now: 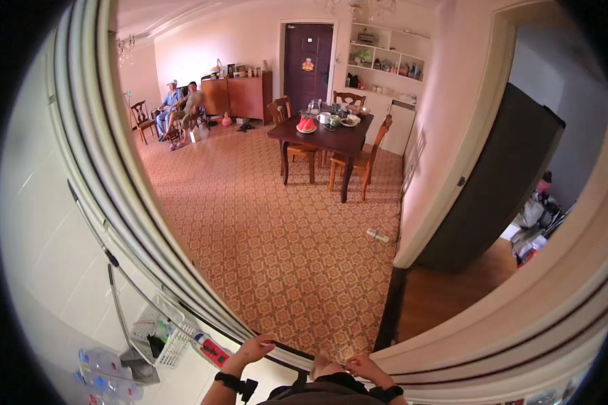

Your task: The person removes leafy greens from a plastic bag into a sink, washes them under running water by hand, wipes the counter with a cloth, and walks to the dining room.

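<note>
At the bottom of the head view my left hand (255,348) hangs in front of my body, a black band on its wrist. Its fingers are loosely stretched and hold nothing. Lower right, my right hand (362,368) also has a banded wrist and slightly bent, parted fingers with nothing between them. My bare foot (322,364) is on the doorway threshold between the hands. A red and white package (213,351) lies nearest my left hand, beside a white plastic basket (175,344).
A dark dining table (324,128) with watermelon (306,124), dishes and wooden chairs (361,162) stands ahead. Two people sit far left near a wooden cabinet (246,98). Water bottles (108,374), a dustpan (140,368) and long poles are at left. A dark door (493,182) stands open at right.
</note>
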Demonstrator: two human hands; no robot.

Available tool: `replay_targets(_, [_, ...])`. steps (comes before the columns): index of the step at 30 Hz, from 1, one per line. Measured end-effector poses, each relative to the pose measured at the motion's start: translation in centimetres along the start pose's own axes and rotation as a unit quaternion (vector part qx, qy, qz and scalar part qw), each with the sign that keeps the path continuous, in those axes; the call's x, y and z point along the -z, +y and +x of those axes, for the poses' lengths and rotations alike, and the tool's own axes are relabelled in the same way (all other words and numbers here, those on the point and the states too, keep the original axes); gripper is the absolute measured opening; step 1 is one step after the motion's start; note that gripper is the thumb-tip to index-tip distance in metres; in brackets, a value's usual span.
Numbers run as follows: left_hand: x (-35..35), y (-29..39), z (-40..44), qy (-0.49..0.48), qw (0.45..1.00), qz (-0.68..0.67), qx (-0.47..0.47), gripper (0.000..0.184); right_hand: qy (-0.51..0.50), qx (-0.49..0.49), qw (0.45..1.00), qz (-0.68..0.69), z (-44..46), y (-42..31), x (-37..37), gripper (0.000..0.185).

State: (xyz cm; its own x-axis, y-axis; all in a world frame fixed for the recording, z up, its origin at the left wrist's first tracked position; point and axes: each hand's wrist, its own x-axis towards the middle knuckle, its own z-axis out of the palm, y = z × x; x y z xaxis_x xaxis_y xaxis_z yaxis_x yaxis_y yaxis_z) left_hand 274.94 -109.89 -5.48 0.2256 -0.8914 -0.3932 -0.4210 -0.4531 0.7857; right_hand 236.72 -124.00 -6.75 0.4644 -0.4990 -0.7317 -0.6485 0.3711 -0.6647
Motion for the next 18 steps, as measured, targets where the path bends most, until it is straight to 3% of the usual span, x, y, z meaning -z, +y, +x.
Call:
replay_targets(2, [0.8, 0.0, 5.7, -0.003, 0.999, -0.021, -0.03, 0.05, -0.048, -0.04, 0.993, -0.097, 4.1, -1.1, 2.5, 0.064])
replay_targets(5, [1.8, 0.7, 12.2, -0.014, 0.998, -0.053, -0.022, 0.051, -0.066, -0.031, 0.994, -0.083, 12.5, -2.7, 6.6, 0.063])
replay_targets(7, [2.7, -1.1, 16.3, -0.025, 0.997, -0.068, -0.012, 0.052, -0.031, -0.015, 0.995, -0.093, 15.8, -7.4, 9.5, 0.06])
replay_targets(9, [3.3, -5.7, 21.0, -0.037, 0.994, -0.063, 0.076, 0.053, -0.055, -0.045, 0.981, -0.18, 20.4, -13.3, 12.8, 0.061])
replay_targets(11, [6.7, -2.4, 21.7, -0.041, 0.989, -0.095, 0.102, 0.058, -0.046, 0.012, 0.98, -0.193, 22.8, -21.2, 15.2, 0.059])
replay_targets(13, [8.5, -2.1, 24.0, 0.024, 0.977, -0.117, 0.174, 0.059, 0.026, 0.114, 0.971, -0.211, 26.6, -25.9, 17.0, 0.057])
replay_targets(15, [10.6, -2.0, 27.4, -0.009, 0.979, -0.088, 0.185, 0.057, 0.01, 0.126, 0.959, -0.255, 28.5, -32.9, 18.1, 0.054])
replay_targets(17, [12.8, -0.5, 31.0, 0.04, 0.961, -0.107, 0.252, 0.054, 0.002, 0.145, 0.943, -0.3, 32.2, -37.6, 19.2, 0.05])
replay_targets(18, [13.6, 0.2, 32.7, 0.053, 0.961, -0.158, 0.219, 0.058, -0.022, 0.186, 0.945, -0.268, 35.2, -38.9, 19.6, 0.051])
